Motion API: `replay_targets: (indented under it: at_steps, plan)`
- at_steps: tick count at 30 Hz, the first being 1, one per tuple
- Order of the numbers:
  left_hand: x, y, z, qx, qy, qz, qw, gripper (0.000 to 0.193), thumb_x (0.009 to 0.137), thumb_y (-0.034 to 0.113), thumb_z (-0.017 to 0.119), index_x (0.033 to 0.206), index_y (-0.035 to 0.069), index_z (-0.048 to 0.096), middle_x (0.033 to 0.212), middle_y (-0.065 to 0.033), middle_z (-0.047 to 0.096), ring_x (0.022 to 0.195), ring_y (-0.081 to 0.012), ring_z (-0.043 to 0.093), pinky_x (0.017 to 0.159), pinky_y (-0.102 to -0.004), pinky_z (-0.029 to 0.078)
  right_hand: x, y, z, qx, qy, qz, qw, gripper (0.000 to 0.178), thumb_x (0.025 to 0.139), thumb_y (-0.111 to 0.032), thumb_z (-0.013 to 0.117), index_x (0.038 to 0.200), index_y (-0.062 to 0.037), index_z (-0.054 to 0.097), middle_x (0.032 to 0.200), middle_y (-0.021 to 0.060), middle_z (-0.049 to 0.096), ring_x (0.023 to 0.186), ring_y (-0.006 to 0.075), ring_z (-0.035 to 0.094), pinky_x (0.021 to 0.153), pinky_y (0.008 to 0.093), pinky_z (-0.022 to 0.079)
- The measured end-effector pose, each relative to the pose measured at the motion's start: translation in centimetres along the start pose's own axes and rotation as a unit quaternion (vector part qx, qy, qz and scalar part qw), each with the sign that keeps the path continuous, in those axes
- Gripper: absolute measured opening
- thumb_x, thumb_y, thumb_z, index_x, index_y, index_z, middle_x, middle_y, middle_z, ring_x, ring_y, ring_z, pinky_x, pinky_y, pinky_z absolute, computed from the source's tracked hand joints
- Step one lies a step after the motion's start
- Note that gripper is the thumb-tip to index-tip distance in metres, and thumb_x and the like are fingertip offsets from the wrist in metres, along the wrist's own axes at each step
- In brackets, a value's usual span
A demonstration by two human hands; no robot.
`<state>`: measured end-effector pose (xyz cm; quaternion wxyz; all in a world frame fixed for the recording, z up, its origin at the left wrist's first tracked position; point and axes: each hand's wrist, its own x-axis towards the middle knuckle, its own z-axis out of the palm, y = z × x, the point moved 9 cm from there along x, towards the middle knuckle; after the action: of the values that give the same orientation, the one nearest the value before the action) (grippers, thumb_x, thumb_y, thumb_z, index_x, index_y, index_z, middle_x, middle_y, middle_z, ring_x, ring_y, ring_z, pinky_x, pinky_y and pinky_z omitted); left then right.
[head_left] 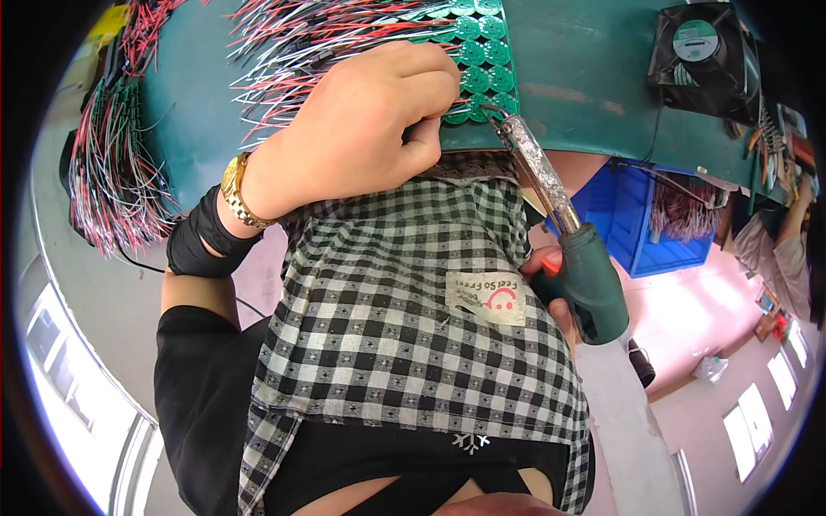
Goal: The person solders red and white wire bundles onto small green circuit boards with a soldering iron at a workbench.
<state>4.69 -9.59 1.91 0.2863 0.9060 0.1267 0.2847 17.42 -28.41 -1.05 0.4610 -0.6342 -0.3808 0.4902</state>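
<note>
My left hand [370, 125] is closed in a pinch at the lower left edge of a green circuit board panel [473, 56], which is made of several joined round boards. A thin wire [462, 101] shows at its fingertips, and the rest of the pinch is hidden. Red, white and black wires [284, 64] fan out leftward from the panel, partly under this hand. My right hand [557, 297] grips the dark green handle of a soldering gun [538, 168] with a red trigger. Its metal tip is at the panel's lower right corner, close to the lowest boards.
Thick bundles of wired boards [120, 172] hang over the left side of the green worktop [576, 52]. A black fan [701, 56] stands at the right. Below the worktop, a blue crate [632, 224] holds more wires. Another person [774, 249] is at the far right.
</note>
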Motion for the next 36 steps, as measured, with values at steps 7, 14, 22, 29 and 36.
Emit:
replay_targets:
  at_steps: [7,14,22,29,36]
  plan:
    - [0.3,0.0,-0.2,-0.009,-0.005,0.004,1.0,0.014,0.065,-0.008,0.059,0.071,0.001,0.05,0.088,-0.0086,0.059,0.078,-0.0244,0.059,0.066,-0.0311,0.049,0.0,0.0,0.0,0.031,0.008,-0.003,0.999,0.05,0.076,-0.031,0.07,0.11,0.0022,0.056,0.098,0.0091,0.06,0.081,0.0163,0.057,0.072,0.0275,0.046]
    - [0.6,0.0,-0.1,-0.011,-0.01,0.005,1.0,0.013,0.066,-0.007,0.06,0.071,0.001,0.051,0.088,-0.0088,0.059,0.077,-0.0238,0.058,0.064,-0.0308,0.049,0.4,-0.2,0.0,0.027,-0.095,-0.026,0.995,0.041,0.081,-0.021,0.069,0.111,-0.002,0.049,0.103,0.0159,0.056,0.093,0.0205,0.056,0.083,0.0319,0.044]
    - [0.5,-0.1,-0.1,-0.017,-0.012,0.001,1.0,0.012,0.066,-0.008,0.06,0.072,0.0,0.052,0.088,-0.0092,0.059,0.078,-0.0248,0.058,0.065,-0.0317,0.049,0.1,0.2,-0.9,0.016,-0.048,0.011,0.999,0.049,0.08,-0.026,0.072,0.113,0.0019,0.05,0.101,0.0168,0.057,0.092,0.0213,0.057,0.08,0.03,0.047]
    - [0.5,-0.1,-0.4,-0.024,0.013,0.001,1.0,0.015,0.063,-0.008,0.061,0.076,0.0,0.055,0.088,-0.0089,0.058,0.079,-0.0266,0.058,0.067,-0.0332,0.05,-0.2,1.3,-2.0,0.019,-0.077,0.072,0.994,0.057,0.082,-0.027,0.071,0.125,-0.0013,0.043,0.104,0.0181,0.054,0.092,0.0263,0.056,0.081,0.0387,0.047]
    - [0.8,0.2,-0.4,-0.009,0.01,0.016,1.0,0.016,0.062,-0.008,0.061,0.075,-0.001,0.054,0.087,-0.0099,0.057,0.079,-0.0273,0.058,0.067,-0.0338,0.05,0.3,-0.5,-1.8,0.056,-0.004,-0.055,0.997,0.061,0.084,-0.027,0.068,0.131,-0.0028,0.038,0.105,0.0192,0.052,0.093,0.0295,0.056,0.081,0.045,0.047]
